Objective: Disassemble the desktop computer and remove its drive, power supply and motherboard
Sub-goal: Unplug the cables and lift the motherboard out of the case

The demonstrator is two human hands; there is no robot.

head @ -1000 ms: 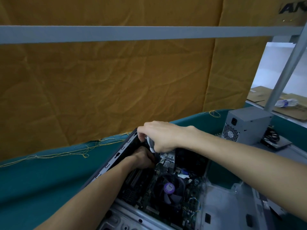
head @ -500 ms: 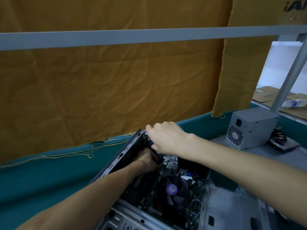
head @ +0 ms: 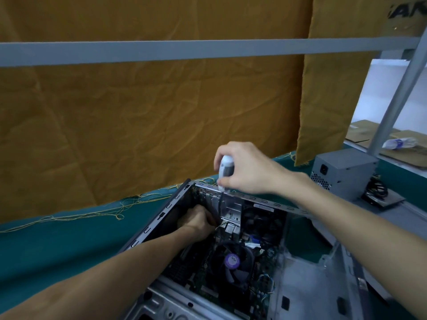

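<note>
Head view shows one open computer case [head: 307, 282] lying on the green table [head: 46, 245], its long axis running from the near edge away toward the orange curtain [head: 138, 125]. One right hand [head: 245, 167] grips one upright screwdriver [head: 225, 168], tip down at the case's far rim. One left hand [head: 196, 220] reaches inside with curled fingers; what it holds cannot be told. One power supply [head: 344, 172] stands right of the case.

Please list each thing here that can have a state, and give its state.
computer case: open, side panel off
motherboard: inside the case
power supply: out, standing on the table
screwdriver: upright, gripped by right hand
left hand: inside the case, fingers curled; what it holds is hidden
</note>
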